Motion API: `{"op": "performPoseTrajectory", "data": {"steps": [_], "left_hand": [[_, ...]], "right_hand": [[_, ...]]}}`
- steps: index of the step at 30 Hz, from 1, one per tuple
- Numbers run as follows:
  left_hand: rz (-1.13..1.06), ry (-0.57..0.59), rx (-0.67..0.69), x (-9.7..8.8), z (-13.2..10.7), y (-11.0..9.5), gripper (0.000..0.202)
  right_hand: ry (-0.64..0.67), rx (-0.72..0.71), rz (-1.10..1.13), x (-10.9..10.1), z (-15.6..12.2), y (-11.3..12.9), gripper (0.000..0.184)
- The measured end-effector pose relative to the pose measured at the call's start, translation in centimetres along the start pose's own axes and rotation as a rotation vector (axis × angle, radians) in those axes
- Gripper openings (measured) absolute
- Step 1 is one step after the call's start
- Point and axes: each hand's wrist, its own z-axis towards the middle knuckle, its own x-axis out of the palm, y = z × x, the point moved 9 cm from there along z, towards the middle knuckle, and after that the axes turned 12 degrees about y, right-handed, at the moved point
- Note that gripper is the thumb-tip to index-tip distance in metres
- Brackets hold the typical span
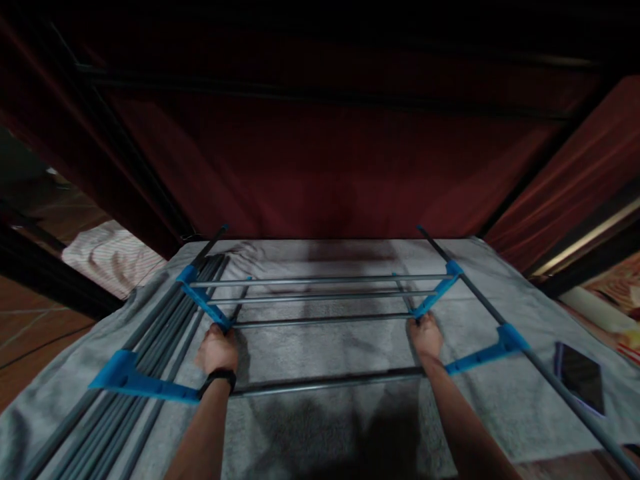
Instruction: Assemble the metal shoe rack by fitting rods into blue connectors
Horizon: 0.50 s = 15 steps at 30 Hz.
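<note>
1. Dark red fabric panels on a black frame stand on the far side, one straight ahead and others at left and right; brown floor and one striped cloth show at left.
2. One pale grey cloth covers the working surface, and on it, at the centre, sits a rack frame of grey rods and blue brackets.
3. Four brackets are countable: far-left bracket, near-left bracket, far-right bracket and near-right bracket.
4. Two long side rods run near to far, a left side rod and a right side rod. Three far crossbars span the far pair of brackets; one near crossbar spans the near pair.
5. One left hand, with one black wristband, curls its fingers around the inner end of the far-left bracket.
6. One right hand closes its fingers on the inner end of the far-right bracket; some fingertips are hidden.
7. Several loose rods lie bunched at left, overlapping too much to count.
8. One dark phone lies at right; print on the red-striped item beyond is too blurred to read.
</note>
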Motion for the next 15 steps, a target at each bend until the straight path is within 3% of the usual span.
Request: {"op": "performPoseTrajectory", "data": {"steps": [6,15], "left_hand": [[-0.016,0.022,-0.084,0.3,1.3,0.7,0.017],[0.01,0.048,-0.033,0.2,1.2,0.1,0.019]], "right_hand": [[-0.003,0.026,0.027,-0.3,0.1,0.2,0.036],[0.0,0.038,0.051,-0.6,0.1,0.2,0.037]]}}
